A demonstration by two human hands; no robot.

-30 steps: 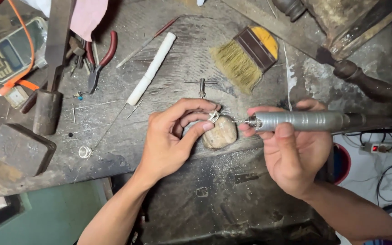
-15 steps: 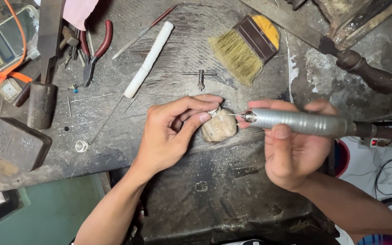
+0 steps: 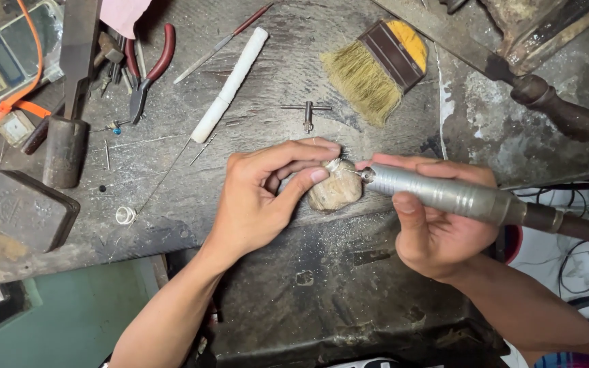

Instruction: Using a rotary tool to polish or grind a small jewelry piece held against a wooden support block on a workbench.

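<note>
My left hand (image 3: 264, 194) pinches a small silver ring (image 3: 333, 165) between thumb and fingers, holding it on top of a worn wooden bench peg (image 3: 336, 191). My right hand (image 3: 438, 225) grips a grey metal rotary handpiece (image 3: 444, 193) like a pen. Its fine tip touches the ring from the right. A dark flexible shaft runs off the handpiece to the right edge.
On the dusty workbench (image 3: 253, 123) lie a yellow-handled brush (image 3: 376, 68), a white-handled needle file (image 3: 230, 85), a chuck key (image 3: 307, 112), red-handled pliers (image 3: 148, 71), a small scale (image 3: 5, 58), a dark metal block (image 3: 25, 208), a hammer (image 3: 69, 102) and a loose ring (image 3: 125, 215).
Both hands stay on the ring and handpiece at the peg. The view has drifted slightly, and the handpiece tip sits a little closer against the ring.
</note>
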